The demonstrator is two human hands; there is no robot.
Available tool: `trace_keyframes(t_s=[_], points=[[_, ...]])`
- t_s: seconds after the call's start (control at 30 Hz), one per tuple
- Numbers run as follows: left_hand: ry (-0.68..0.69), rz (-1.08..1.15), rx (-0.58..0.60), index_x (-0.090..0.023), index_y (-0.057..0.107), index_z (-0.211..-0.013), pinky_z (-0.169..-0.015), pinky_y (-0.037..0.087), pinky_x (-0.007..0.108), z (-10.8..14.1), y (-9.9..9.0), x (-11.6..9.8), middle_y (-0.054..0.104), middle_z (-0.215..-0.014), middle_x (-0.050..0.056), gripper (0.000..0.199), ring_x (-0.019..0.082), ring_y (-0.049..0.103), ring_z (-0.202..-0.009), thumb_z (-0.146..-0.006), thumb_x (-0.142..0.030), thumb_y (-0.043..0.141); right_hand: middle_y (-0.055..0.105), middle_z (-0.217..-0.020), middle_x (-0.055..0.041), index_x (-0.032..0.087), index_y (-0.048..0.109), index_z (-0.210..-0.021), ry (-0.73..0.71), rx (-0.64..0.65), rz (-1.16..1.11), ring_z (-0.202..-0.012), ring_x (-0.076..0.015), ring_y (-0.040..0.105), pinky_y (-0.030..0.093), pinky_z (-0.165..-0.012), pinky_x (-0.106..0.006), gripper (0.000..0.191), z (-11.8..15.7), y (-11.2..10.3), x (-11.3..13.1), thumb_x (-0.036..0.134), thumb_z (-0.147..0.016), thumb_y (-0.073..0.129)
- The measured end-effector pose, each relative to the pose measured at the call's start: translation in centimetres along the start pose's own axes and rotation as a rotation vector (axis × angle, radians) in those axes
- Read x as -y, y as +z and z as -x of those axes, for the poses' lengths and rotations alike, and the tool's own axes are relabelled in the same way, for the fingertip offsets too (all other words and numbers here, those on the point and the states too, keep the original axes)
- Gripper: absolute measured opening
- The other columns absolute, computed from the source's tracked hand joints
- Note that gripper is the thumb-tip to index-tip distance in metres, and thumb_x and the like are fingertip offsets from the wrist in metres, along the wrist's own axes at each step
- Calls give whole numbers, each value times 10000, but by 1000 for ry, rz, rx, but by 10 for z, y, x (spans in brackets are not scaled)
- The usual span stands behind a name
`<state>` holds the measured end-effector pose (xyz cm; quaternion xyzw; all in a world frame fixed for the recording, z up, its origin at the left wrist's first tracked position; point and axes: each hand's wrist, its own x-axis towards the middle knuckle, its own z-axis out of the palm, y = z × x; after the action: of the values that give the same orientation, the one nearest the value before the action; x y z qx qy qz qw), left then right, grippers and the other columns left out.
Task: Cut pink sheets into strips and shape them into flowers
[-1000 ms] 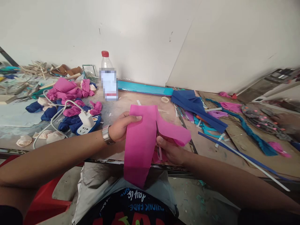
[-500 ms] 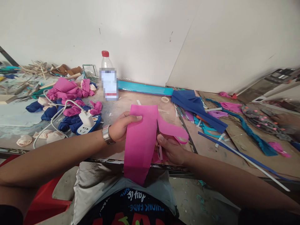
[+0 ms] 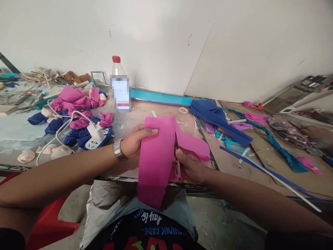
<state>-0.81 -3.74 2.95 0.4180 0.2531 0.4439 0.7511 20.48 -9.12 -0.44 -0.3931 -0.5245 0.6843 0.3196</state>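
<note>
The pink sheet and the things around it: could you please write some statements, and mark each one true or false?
1. The left hand holds the pink sheet. True.
2. The right hand holds a wooden stick. False: it holds scissors.
3. The pink sheet reaches down past the front edge of the table. True.
4. The bottle has a blue cap. False: its cap is red.
5. The white plug sits in the power strip. True.

Bench [image 3: 142, 108]: passage between bottle [image 3: 117, 66] and blue cloth [image 3: 220, 122], beyond pink strip [image 3: 157, 149]. Rear bounded by turquoise strip [image 3: 161, 97], wall [image 3: 156, 45]. Left obstructed: white cable [image 3: 83, 115], power strip [image 3: 91, 143], pink bundles [image 3: 71, 95]. Right: white stick [image 3: 299, 195] slants across.
</note>
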Motion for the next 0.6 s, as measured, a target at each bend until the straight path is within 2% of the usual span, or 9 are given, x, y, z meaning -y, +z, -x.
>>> trace_keyframes(t_s=[0.1, 0.2, 0.4, 0.6], points=[[2, 8, -7, -104, 749, -852, -641, 527, 295, 0, 0, 0, 768, -788, 82, 272, 202, 700, -643, -690, -315, 805, 694, -762, -9, 216, 653, -859, -11, 19, -165, -749, -171, 697, 597, -723, -306, 491, -1, 4, 2, 702, -803, 692], [5, 13, -12, -105, 745, -831, -645, 525, 294, -1, 1, 0, 765, -772, 79, 256, 200, 696, -639, -687, -308, 805, 618, -660, 35, 207, 577, -750, -8, 35, -257, -590, -115, 615, 552, -587, -241, 470, -1, 5, 2, 643, -791, 747], [4, 16, -6, -104, 745, -827, -641, 519, 295, -1, 0, 0, 761, -756, 77, 252, 196, 686, -625, -691, -308, 804, 594, -680, 28, 203, 546, -733, -6, 25, -253, -614, -107, 593, 536, -590, -224, 477, 0, 6, 4, 630, -801, 747], [4, 9, -5, -103, 748, -854, -661, 524, 313, 0, -1, 0, 766, -782, 86, 264, 213, 696, -647, -699, -311, 800, 502, -619, 45, 199, 511, -703, -48, -19, -174, -534, -89, 460, 450, -510, -214, 523, -1, 7, 5, 667, -800, 723]])
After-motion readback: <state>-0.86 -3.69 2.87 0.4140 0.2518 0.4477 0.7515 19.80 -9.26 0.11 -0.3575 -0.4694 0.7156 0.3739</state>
